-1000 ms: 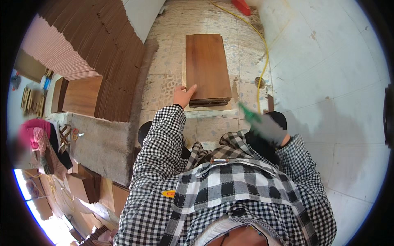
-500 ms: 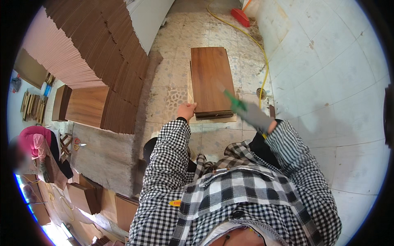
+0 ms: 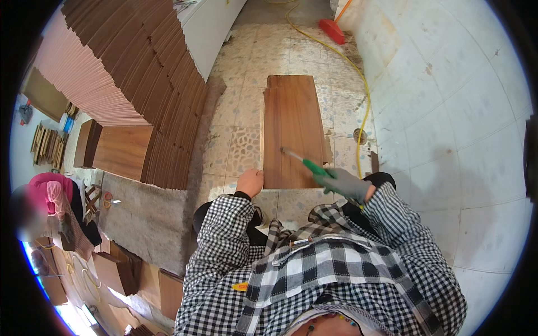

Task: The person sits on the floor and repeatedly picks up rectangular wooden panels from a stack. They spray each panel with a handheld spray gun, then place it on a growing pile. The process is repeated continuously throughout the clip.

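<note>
A reddish-brown wood-grain board (image 3: 291,123) lies lengthwise in front of me, on top of more boards whose edges peek out at its far end and right side. At its near left corner, my bare left hand (image 3: 250,182) is closed on the edge, fingertips partly hidden. My right hand (image 3: 344,183), in a grey glove, is wrapped round the green handle of a hand tool (image 3: 315,167). The tool's narrow, blade-like metal end points left over the near half of the board. Whether it touches the surface I cannot tell.
Tall stacks of brown boards (image 3: 140,73) stand on a concrete ledge (image 3: 143,221) at left, with scissors (image 3: 111,200) on it. A yellow hose (image 3: 364,95) runs along the right tiled wall (image 3: 448,112), near a floor drain (image 3: 360,135) and red broom (image 3: 332,32). Another person (image 3: 56,204) bends at far left.
The top board has slid toward me, over the near edge of the boards below, with my left hand at its corner. My right hand has drawn nearer, and the tool's tip now lies lower.
</note>
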A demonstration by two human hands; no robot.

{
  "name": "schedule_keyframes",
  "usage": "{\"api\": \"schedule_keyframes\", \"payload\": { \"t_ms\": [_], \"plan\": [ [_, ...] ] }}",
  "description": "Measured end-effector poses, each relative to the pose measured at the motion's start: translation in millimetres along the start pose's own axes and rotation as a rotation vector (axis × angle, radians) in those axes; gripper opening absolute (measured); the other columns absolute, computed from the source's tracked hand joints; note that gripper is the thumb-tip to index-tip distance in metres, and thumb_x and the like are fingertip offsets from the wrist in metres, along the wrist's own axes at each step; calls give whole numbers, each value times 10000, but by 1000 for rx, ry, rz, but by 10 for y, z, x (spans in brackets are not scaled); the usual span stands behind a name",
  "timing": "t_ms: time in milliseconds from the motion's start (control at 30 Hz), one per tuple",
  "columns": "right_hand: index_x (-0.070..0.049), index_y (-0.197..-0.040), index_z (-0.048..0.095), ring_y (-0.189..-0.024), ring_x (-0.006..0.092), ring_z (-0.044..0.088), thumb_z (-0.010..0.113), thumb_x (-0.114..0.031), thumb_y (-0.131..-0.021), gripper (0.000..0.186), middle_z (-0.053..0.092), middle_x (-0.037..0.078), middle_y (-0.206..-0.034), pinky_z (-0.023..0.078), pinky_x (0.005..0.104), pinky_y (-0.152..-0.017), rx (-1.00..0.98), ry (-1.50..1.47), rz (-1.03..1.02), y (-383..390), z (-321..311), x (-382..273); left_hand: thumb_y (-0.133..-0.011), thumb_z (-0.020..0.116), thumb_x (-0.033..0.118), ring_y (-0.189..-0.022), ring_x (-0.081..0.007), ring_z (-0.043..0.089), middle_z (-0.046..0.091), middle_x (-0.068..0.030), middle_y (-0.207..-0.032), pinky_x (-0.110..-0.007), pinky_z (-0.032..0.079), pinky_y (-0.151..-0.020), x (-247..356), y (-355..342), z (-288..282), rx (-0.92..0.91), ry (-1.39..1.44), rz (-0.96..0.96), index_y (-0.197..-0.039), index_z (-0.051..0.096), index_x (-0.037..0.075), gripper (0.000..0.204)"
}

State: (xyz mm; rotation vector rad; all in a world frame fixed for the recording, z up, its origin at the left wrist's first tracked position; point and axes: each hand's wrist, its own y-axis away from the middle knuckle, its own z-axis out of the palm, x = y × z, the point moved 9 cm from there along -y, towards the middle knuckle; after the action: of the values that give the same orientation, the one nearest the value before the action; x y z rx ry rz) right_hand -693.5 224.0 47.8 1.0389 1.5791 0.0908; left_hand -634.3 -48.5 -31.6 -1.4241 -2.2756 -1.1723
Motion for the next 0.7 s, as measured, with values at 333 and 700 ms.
{"api": "schedule_keyframes", "payload": {
  "t_ms": [333,700],
  "plan": [
    [23,-1210,592,-750,195,580,470,-617,-982,691,589,102,-839,503,360,-694,323,-284,18,-751,-1021,-426,-1042,429,233,-1373,-392,427,410,-261,-1511,-429,366,-1124,231,-166,9,272,483,-81,-1529,296,-8,559],
    [43,-1284,591,-776,183,587,504,-602,-973,722,624,90,-860,511,354,-748,-103,94,-81,951,-91,-46,-1058,386,142,-1283,-327,533,512,-207,-1445,-378,440,-1060,74,-337,120,396,647,-116,-1498,406,62,448]
  ]
}}
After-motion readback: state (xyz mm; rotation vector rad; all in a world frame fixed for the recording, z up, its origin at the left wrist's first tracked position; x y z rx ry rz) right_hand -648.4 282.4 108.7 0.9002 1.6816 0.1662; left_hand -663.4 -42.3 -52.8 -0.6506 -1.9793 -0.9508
